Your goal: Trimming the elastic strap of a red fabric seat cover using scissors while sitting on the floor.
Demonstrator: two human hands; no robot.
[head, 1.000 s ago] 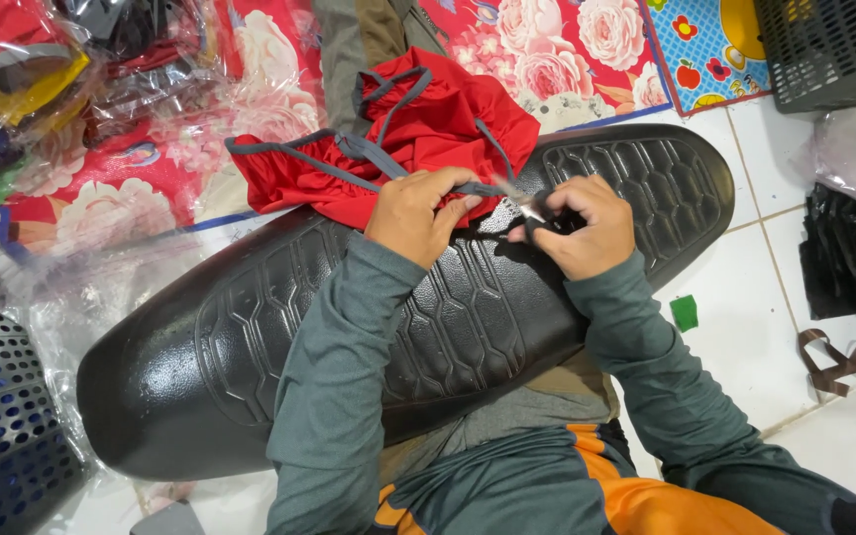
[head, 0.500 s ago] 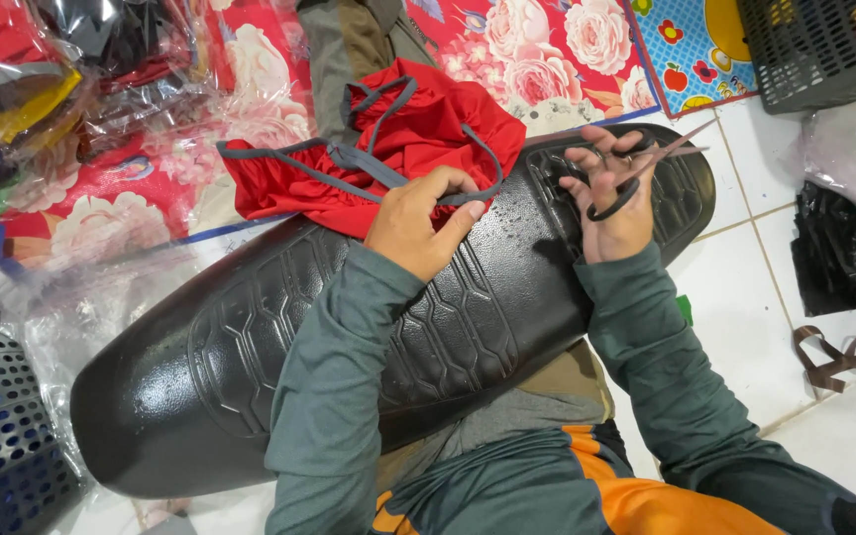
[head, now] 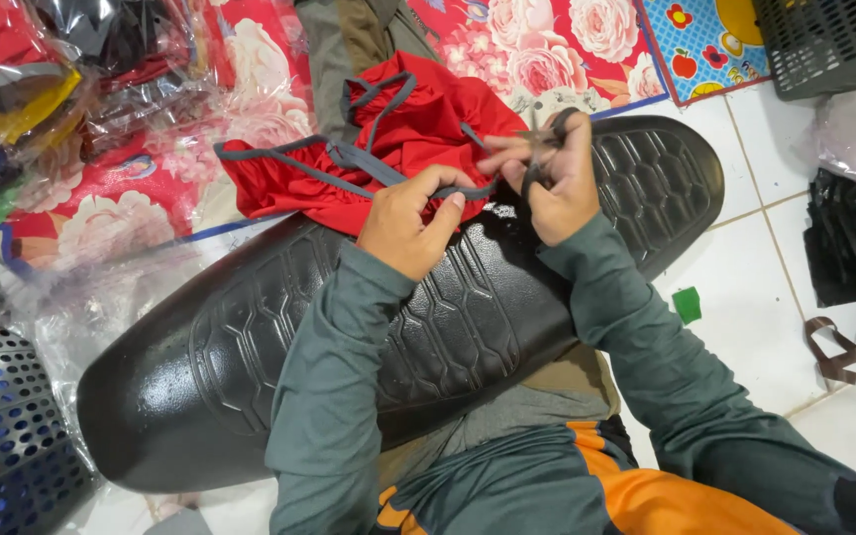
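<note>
Right hand (head: 559,188), gripping scissors (head: 544,139), has returned from the raised position to the grey strap (head: 369,163), pinched by the left hand (head: 410,223). Red cloth (head: 418,129) lies beyond, on black seat (head: 428,327); tiled floor (head: 755,287) right.

Long grey-green sleeves cover both arms to the wrists, above dark grey-green trousers marked with bright orange panels.

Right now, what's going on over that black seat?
A person works over a long black seat across their lap. The left hand pinches a grey strap running from a red cloth bunched on the seat's far edge. The right hand holds scissors at the strap's end.
</note>
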